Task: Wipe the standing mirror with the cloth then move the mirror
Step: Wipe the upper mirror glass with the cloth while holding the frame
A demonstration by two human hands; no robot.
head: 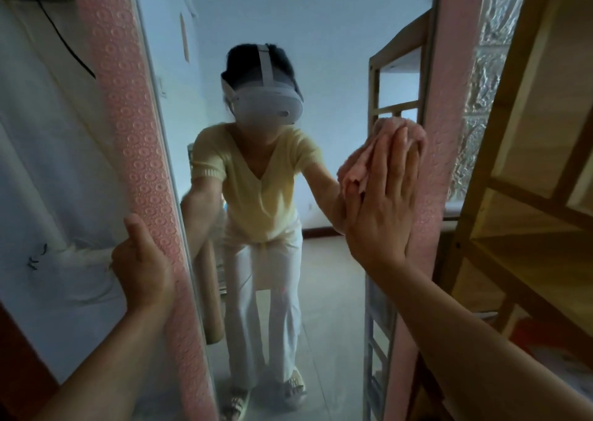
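Two hands at work on the standing mirror [321, 51], which fills the middle of the view, upright, its pink patterned frame [134, 151] running down both sides. Left hand [141, 266] grips the left edge of the frame, thumb on the front face, fingers curled round behind, steadying it. Right hand [382, 202] lies flat, fingers straight and together, pressing the pink cloth [359, 167] against the glass near the right edge of the frame. Cloth is bunched under the fingertips and spills out to the left of them.

Wooden shelf unit [526, 176] stands just beside the mirror on the right; a white cloth-covered surface [48, 164] lies to the left.

Judgement: wiping is under way, move not yet begun. To do it well, keep the palm flat so pressure spreads evenly, work in overlapping passes top to bottom, and hold the left grip firm so the mirror does not rock. Lower glass looks hazy and likely needs attention.
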